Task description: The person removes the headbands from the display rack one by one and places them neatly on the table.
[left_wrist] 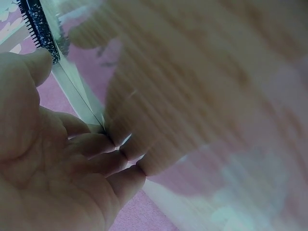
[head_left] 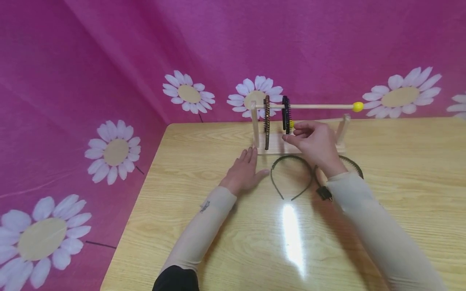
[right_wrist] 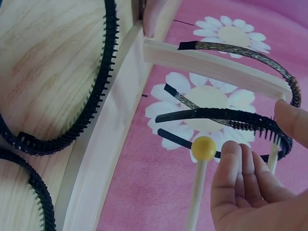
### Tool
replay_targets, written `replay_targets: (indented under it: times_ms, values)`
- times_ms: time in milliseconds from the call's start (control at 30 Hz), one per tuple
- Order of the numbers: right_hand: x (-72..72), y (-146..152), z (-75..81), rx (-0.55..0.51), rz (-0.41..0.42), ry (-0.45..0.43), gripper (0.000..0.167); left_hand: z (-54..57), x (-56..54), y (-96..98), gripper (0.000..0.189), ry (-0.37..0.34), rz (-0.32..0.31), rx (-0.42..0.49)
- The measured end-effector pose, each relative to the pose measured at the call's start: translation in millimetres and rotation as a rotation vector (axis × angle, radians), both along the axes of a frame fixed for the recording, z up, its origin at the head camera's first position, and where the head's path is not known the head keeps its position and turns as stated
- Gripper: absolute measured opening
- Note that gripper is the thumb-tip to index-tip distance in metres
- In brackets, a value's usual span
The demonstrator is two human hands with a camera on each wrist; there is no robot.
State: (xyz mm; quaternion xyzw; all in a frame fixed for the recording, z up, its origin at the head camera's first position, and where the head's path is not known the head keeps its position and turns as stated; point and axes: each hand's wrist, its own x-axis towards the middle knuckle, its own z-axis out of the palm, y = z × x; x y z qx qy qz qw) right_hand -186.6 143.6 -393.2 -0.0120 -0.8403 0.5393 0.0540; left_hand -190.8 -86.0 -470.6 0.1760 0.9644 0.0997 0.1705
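Observation:
A wooden stand (head_left: 300,148) carries a rod (head_left: 320,106) with a yellow ball at its end. From this rod hang a bronze patterned headband (head_left: 267,125) near the left post and a black toothed headband (head_left: 287,115) to its right. My right hand (head_left: 316,141) is at the black headband, thumb beside the band and fingers fairly straight; a firm hold does not show. A second yellow ball (right_wrist: 203,148) lies close to the fingertips. My left hand (head_left: 242,171) rests flat on the table, its fingertips at the stand's base. Between the hands lies a thin black headband (head_left: 291,157).
Another black headband (head_left: 354,163), with a dark decoration (head_left: 324,193), lies partly under my right forearm. The stand's right post (head_left: 343,129) rises behind my right hand. A pink flowered cloth (head_left: 309,40) hangs behind the wooden table (head_left: 255,242).

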Motion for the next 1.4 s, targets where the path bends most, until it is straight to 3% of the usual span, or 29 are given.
replay_targets:
  times_ms: [200,533,800,1400]
  values:
    - [-2.6,-4,-2.4,0.034,-0.029,0.020,0.057,-0.7,1.0,1.0,0.089,0.004,-0.005,0.005]
    - [-3.2,-3,-4.5,0.009,-0.049,0.091,0.027,-0.9,-0.9,0.8,0.089,0.021,-0.015,-0.022]
    - [-5.3,-4,-4.6,-0.013,-0.069,0.151,0.023,-0.2,-0.2,0.2,0.089,0.015,-0.011,-0.010]
    - [-3.7,3,23.5,-0.081,-0.171,0.336,0.022,0.6,0.4,-0.4,0.089,0.005,-0.015,-0.005]
